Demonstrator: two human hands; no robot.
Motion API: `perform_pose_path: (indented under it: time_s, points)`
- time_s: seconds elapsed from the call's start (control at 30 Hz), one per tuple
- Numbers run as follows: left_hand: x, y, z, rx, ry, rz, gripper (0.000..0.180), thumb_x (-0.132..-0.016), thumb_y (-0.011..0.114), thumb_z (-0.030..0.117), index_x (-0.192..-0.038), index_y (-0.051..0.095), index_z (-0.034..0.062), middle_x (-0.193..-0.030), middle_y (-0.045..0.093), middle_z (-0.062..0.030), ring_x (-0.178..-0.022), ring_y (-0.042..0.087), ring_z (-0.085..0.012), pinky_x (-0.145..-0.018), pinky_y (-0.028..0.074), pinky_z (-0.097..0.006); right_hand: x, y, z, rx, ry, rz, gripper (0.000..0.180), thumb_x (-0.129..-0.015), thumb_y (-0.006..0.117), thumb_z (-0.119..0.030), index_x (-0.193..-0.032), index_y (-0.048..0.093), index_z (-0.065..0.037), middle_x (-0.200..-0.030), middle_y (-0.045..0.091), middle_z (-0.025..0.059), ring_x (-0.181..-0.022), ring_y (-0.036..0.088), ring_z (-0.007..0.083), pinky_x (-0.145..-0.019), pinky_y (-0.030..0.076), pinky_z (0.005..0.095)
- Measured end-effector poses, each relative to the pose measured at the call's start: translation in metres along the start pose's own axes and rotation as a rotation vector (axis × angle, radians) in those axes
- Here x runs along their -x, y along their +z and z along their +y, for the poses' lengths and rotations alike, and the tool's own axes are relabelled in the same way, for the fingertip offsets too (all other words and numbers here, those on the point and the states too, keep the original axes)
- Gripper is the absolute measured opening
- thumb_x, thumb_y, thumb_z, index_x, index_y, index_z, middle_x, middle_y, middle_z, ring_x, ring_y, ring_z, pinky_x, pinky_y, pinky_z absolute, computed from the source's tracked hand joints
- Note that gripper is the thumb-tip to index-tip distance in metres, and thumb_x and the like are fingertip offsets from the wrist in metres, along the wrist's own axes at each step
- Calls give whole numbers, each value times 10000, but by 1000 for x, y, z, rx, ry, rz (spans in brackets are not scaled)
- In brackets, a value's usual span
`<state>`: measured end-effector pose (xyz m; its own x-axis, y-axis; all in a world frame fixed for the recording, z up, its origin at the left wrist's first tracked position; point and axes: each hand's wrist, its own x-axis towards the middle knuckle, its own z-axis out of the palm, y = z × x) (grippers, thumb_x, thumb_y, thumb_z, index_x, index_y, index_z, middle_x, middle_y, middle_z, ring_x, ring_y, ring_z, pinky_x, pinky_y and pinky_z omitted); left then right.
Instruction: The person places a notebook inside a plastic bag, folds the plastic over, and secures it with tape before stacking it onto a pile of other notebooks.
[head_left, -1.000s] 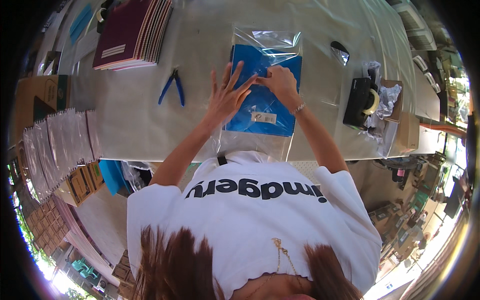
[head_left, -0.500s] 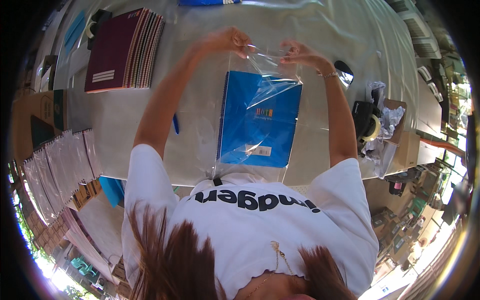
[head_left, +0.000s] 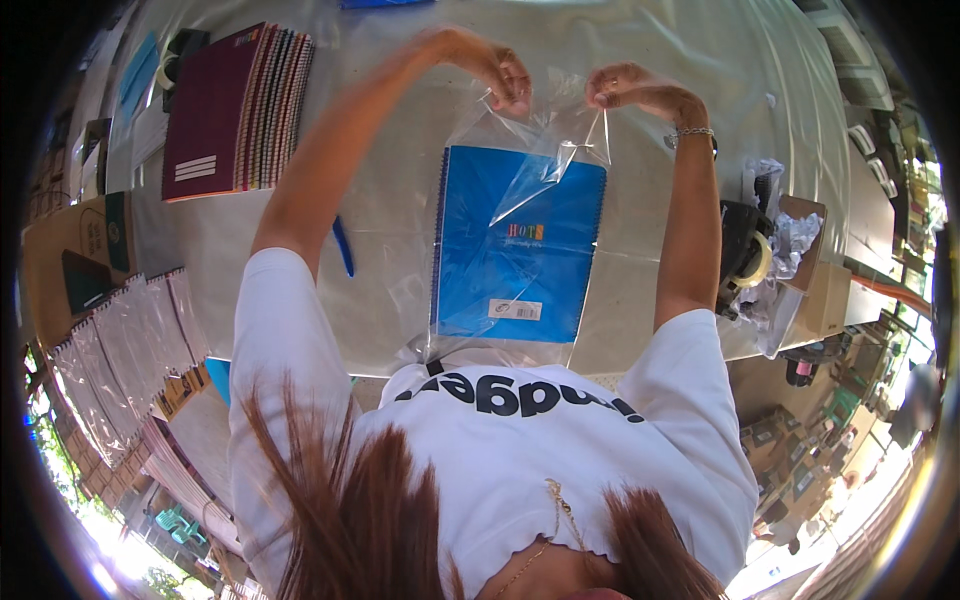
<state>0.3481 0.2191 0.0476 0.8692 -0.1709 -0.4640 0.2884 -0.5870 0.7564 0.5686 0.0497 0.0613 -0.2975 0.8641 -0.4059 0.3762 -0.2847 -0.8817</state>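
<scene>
A blue spiral notebook lies flat on the table in front of me, inside a clear plastic bag. The bag's far end rises past the notebook's far edge, up to my hands. My left hand has its fingers curled together on the film at the left of that end. At the right, my right hand pinches the film, which is pulled into a crease below the fingertips. A bracelet circles the right wrist.
Left stands a stack of spiral notebooks with a maroon cover on top; a blue pen lies nearer. Bagged notebooks sit at the lower left. Right are a tape dispenser and crumpled plastic by a cardboard box.
My hands have shifted a little to the right, and the right hand has closed on the bag's film. The notebook stays in nearly the same place.
</scene>
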Motion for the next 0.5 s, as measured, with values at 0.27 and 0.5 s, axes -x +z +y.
perform_pose_path:
  time_s: [0.27, 0.5]
  points:
    - [-9, 2, -33, 138, 193, 230, 373, -877, 603, 434, -1001, 654, 86, -986, 648, -35, -958, 610, -137, -852, 447, -303, -19, 25, 10, 20, -38, 490, 283, -802, 717, -324, -908, 680, -64, -816, 639, 2, -809, 582, 129, -765, 443, 264]
    - [73, 111, -13, 591, 96, 1267, 391, -872, 643, 364, -1168, 603, 112, -1203, 574, -54, -1153, 516, -184, -946, 427, -353, 41, 121, 64, -35, -95, 1290, 477, -829, 700, -314, -1215, 554, -74, -1127, 543, 76, -983, 517, 151, -809, 432, 293]
